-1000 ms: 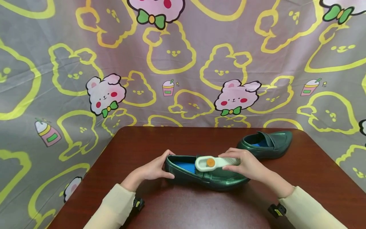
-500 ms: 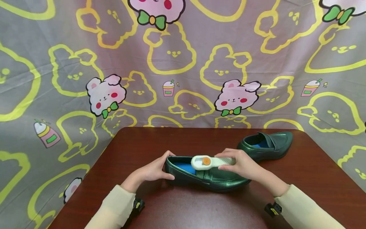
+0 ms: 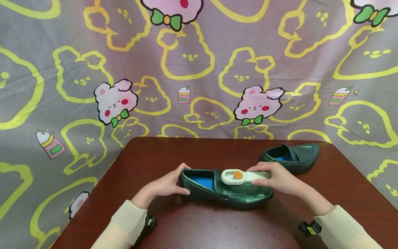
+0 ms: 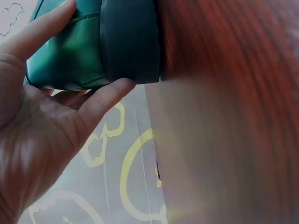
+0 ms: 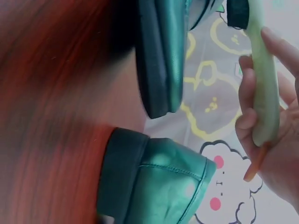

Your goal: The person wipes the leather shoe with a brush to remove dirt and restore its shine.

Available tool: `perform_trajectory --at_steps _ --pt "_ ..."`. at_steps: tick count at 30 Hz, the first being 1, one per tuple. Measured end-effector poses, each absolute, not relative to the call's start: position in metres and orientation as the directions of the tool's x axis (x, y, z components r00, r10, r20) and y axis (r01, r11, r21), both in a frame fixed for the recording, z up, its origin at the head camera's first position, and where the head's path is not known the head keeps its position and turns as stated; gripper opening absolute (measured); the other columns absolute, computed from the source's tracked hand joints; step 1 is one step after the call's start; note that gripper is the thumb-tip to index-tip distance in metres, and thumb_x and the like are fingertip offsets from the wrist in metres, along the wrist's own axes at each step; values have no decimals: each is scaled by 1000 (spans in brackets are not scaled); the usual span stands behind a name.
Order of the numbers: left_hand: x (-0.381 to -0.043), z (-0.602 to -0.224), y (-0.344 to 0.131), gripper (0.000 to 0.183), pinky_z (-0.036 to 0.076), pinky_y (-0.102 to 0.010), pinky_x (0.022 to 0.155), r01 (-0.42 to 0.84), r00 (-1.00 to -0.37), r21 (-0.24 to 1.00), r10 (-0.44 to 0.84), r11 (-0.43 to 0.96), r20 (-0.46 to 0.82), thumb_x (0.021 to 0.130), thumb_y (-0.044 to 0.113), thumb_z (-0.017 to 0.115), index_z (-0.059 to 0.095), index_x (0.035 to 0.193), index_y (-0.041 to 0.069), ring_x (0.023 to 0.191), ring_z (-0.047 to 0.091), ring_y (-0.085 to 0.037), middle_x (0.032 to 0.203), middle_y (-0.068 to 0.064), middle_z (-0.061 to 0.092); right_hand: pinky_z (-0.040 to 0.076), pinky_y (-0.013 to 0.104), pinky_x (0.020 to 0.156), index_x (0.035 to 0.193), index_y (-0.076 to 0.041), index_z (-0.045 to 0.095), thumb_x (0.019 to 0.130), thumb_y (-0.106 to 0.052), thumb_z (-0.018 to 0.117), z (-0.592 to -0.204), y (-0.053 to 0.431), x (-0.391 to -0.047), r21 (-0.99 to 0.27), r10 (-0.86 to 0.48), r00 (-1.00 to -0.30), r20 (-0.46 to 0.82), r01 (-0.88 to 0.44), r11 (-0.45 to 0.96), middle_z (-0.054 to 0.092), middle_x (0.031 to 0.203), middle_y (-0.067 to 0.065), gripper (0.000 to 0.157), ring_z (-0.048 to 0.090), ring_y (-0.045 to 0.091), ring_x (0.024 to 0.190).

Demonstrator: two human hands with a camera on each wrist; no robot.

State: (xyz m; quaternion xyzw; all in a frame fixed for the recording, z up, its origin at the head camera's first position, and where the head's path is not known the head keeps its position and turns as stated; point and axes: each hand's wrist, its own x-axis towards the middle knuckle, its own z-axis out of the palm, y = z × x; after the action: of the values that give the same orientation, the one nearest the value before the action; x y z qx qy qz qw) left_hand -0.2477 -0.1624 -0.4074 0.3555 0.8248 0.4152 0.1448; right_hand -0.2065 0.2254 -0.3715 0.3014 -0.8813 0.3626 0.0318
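A dark green loafer (image 3: 248, 199) with a blue insole lies on the table, its toe pointing right. My left hand (image 3: 168, 183) grips its heel (image 4: 70, 51), thumb on the near side and fingers round the back. In my right hand (image 3: 275, 178) is a pale green shoe brush (image 3: 229, 177) with an orange round button on its oval head. The head hangs over the loafer's strap and upper. From the right wrist, a dark block (image 5: 238, 14) shows under the brush head, and an orange loop (image 5: 256, 163) hangs from the handle's end.
A matching green loafer (image 3: 300, 157) stands farther back on the right, just behind my right hand. Along the far side of the dark red-brown table (image 3: 161, 148) hangs a grey curtain (image 3: 199, 41) with cartoon prints.
The brush in my right hand went a little left toward the loafer's opening, then back right toward the toe, past where it began. My left hand keeps its hold on the heel.
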Motion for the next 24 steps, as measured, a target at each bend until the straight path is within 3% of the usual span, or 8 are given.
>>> perform_trajectory --at_steps 4,12,19,24 --pt "-247 -405 -162 64 43 -29 80 468 -707 784 705 409 54 74 22 75 30 120 20 97 50 -15 114 0 46 45 26 61 108 -27 63 78 -31 69 -376 227 -209 -619 -533 -804 263 -565 546 59 90 -10 31 52 10 75" --pt "-245 -408 -161 64 44 -28 80 452 -704 801 708 393 50 74 18 74 30 120 18 98 49 -15 114 0 45 44 28 63 105 -30 63 74 -38 71 -376 226 -213 -558 -402 -861 311 -508 656 58 88 -14 33 49 11 78" --pt "-245 -408 -160 63 45 -28 79 454 -693 808 719 376 55 75 20 74 30 120 17 97 50 -17 115 -2 45 45 27 59 107 -28 64 77 -31 70 -375 231 -213 -662 -521 -824 224 -521 539 60 91 -8 31 52 13 75" --pt "-246 -407 -161 63 44 -29 78 471 -694 796 716 380 70 75 19 74 30 120 17 96 51 -17 114 -3 46 45 27 60 106 -27 63 78 -36 67 -379 228 -222 -628 -488 -845 217 -504 593 60 89 -9 29 51 13 74"
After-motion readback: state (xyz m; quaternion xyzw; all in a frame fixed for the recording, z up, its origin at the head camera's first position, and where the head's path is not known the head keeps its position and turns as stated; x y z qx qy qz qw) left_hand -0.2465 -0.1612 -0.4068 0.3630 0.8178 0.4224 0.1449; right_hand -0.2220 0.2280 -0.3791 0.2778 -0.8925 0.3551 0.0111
